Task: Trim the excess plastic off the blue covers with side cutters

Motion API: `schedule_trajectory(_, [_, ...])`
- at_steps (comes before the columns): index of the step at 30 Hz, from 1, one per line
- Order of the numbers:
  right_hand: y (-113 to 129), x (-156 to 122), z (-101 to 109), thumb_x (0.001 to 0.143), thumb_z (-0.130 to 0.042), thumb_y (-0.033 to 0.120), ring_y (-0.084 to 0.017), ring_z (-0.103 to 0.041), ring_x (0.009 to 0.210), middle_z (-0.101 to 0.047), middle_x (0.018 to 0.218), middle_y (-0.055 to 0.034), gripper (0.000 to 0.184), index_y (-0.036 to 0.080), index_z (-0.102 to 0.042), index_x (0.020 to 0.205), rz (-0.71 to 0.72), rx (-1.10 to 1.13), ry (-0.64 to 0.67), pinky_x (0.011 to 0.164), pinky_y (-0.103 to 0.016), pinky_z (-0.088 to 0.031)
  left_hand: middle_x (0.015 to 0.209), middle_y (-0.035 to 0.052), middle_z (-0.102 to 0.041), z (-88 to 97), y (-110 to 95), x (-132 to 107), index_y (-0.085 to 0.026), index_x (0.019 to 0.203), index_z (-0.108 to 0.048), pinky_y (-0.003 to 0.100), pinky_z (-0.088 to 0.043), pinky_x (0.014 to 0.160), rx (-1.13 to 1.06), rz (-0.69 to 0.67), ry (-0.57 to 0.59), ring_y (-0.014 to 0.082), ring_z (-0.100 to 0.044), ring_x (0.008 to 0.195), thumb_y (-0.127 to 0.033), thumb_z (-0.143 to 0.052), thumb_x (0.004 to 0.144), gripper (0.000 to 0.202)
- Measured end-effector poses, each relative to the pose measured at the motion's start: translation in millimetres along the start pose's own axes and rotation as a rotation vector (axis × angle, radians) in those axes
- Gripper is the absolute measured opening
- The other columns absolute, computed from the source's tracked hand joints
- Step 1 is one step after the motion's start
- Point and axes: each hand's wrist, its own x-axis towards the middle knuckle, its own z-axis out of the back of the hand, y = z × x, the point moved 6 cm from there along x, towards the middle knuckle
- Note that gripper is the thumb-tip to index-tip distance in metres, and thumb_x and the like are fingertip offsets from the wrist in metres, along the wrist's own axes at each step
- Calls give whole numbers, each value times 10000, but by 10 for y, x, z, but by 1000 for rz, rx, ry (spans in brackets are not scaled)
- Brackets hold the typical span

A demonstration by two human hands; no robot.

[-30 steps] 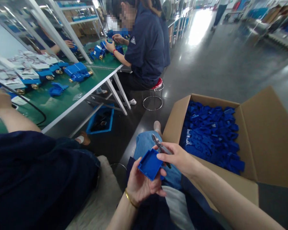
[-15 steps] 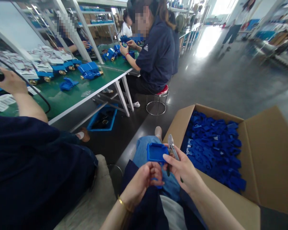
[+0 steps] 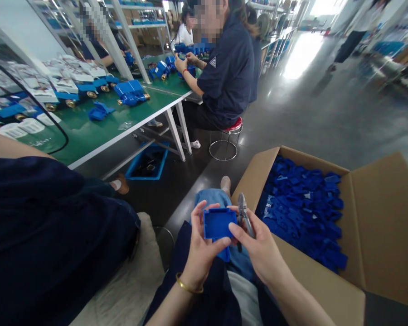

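Observation:
My left hand (image 3: pixel 201 251) grips a square blue plastic cover (image 3: pixel 218 223) over my lap, its hollow side facing me, thumb on the lower edge and fingers along the left side. My right hand (image 3: pixel 260 248) is closed around small metal cutting pliers (image 3: pixel 243 214), whose jaws point up right beside the cover's right edge. A gold bangle circles my left wrist.
An open cardboard box (image 3: pixel 370 213) holding several blue plastic parts (image 3: pixel 302 203) stands at my right. A person in dark blue sits close at my left. A green workbench (image 3: pixel 98 131) carries blue parts. Another seated person works on a red stool (image 3: pixel 226 140). A blue bin (image 3: pixel 148 165) lies under the bench.
My left hand turned the blue cover and shifted its grip, so the cover now stands squarer toward me. The pliers stayed upright at its right edge. My view swung slightly.

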Motion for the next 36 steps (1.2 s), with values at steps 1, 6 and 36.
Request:
schedule_trajectory(1, [47, -3, 8, 846, -722, 465, -233, -677, 895, -724, 956, -28, 429, 220, -654, 1193, 5, -19, 15, 789, -326, -550, 1348, 67, -597, 5, -59, 15, -313, 1331, -522, 418, -515, 997, 102, -44, 12, 312, -609, 1209, -251, -923, 640, 800])
schedule_trajectory(6, [224, -21, -3, 848, -685, 479, -276, -689, 1010, -749, 1097, -79, 448, 188, -684, 1189, 25, -112, 47, 928, -386, -541, 1323, 76, -585, -62, -331, 34, -265, 1158, -670, 420, -376, 1127, 570, -330, 92, 315, -521, 1300, -259, -918, 652, 563])
schedule_trajectory(36, [517, -142, 273, 882, -688, 348, -207, -679, 883, -718, 961, -29, 298, 223, -634, 1147, 148, -465, 233, 799, -319, -551, 989, 13, -670, -118, -380, -43, -252, 1059, -580, 287, -523, 695, 298, 31, 43, 209, -643, 814, -328, -917, 584, 587])
